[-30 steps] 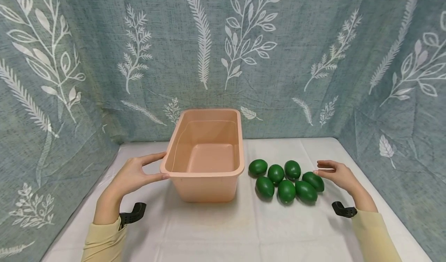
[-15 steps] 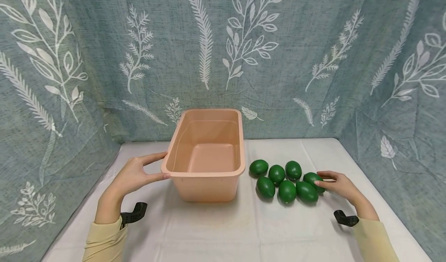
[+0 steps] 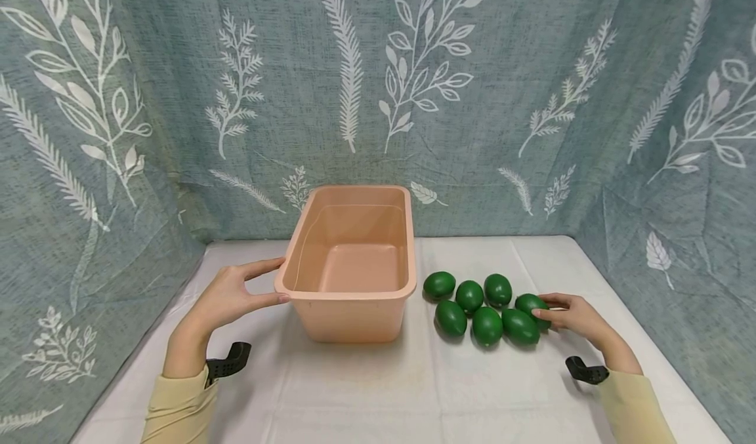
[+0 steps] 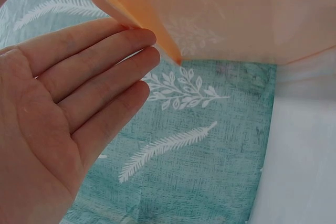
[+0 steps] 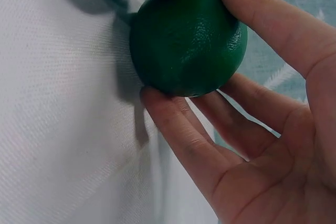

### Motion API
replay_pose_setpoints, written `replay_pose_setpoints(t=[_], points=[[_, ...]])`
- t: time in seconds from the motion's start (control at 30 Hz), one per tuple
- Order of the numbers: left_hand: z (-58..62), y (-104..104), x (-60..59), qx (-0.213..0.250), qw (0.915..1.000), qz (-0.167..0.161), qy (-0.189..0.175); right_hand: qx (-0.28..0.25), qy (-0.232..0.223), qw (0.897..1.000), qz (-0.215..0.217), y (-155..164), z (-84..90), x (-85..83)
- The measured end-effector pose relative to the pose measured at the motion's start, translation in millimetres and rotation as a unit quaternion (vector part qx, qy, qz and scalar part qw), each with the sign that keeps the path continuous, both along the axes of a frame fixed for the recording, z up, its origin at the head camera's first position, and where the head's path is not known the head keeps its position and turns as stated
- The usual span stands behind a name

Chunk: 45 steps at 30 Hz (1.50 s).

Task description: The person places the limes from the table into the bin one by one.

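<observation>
The green fruit [image 3: 527, 302] at the far right of the group lies on the worktop [image 3: 354, 391], beside another green fruit [image 3: 520, 326]. The right hand [image 3: 575, 317] has hold of it, half closed: the thumb touches one side, the fingertips the other, and the palm stands away. Whether the fruit bears fully on the worktop, I cannot tell.

My judgement is that the main danger is a slip, because the skin looks smooth and round and only the tips make contact. Also, the thumb is very near to the neighbouring fruit, so a sideways pull could push this one, and it may roll into the other five.

To the left of the fruits stands a peach-coloured tub [image 3: 348, 296], with nothing inside. The left hand [image 3: 227, 296] is widely open, its nearly straight fingers and thumb touching the rim at the near left corner. If this hand pushes too strongly, I think the tub could slide or turn toward the fruits.
</observation>
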State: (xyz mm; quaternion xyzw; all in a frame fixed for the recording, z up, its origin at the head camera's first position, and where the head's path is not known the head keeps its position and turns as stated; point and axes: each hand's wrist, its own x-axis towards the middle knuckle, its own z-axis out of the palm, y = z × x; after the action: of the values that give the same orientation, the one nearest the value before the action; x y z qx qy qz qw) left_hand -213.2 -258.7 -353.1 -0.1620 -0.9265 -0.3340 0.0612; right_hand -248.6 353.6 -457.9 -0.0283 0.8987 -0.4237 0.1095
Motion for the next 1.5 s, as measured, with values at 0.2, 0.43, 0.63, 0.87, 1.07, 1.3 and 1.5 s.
replay_pose_setpoints(t=[0.2, 0.43, 0.63, 0.87, 1.07, 1.3, 1.5], points=[[-1.2, -0.8, -0.7, 0.0, 1.0, 0.0, 0.001, 0.021, 0.022, 1.0, -0.006, 0.4, 1.0, -1.1], [-0.8, -1.2, -1.7, 0.005, 1.0, -0.001, -0.001, 0.036, 0.033, 0.999, -0.003, 0.3, 10.4, -2.9], [0.4, -1.4, -1.5, 0.002, 0.9999, -0.006, 0.009, 0.038, 0.047, 0.998, 0.01, -3.0, 25.9, -10.0], [0.2, -1.7, -0.7, 0.008, 1.0, -0.005, 0.004, 0.036, 0.061, 0.997, 0.028, -13.1, 48.6, -20.0], [-0.9, -1.9, -0.5, 0.01, 0.9999, -0.002, -0.003, 0.04, 0.071, 0.996, 0.044, -28.6, 72.3, -29.0], [-1.6, -2.0, -1.4, 0.01, 0.9999, -0.004, 0.004, 0.036, 0.081, 0.994, 0.068, -46.4, 96.8, -40.9], [-2.2, -2.6, -2.1, 0.008, 1.0, -0.004, 0.005, 0.04, 0.085, 0.992, 0.088, -65.3, 117.3, -51.9]])
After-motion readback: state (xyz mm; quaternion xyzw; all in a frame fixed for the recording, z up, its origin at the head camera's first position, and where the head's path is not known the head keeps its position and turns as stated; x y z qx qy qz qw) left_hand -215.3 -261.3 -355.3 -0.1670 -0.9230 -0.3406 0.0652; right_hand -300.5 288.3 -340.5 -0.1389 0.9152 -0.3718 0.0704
